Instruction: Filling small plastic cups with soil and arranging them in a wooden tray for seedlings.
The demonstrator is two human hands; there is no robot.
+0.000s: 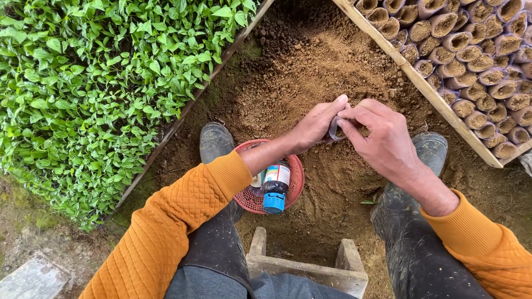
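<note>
My left hand [317, 124] and my right hand [381, 137] meet above a mound of loose brown soil [310, 72]. Together they pinch a small dark plastic nursery bag [336, 128], its mouth held between the fingers of both hands. Below my left forearm a red plastic basket [295, 178] sits on the ground with a small dark bottle with a blue cap [275, 189] lying in it. Both sleeves are orange and quilted.
A bed of green seedlings [94, 88] fills the left, edged by a wooden plank [194, 97]. At top right a wooden frame [421, 83] holds several soil-filled bags [471, 52]. My muddy boots [215, 141] flank the basket. A wooden stool [307, 268] is under me.
</note>
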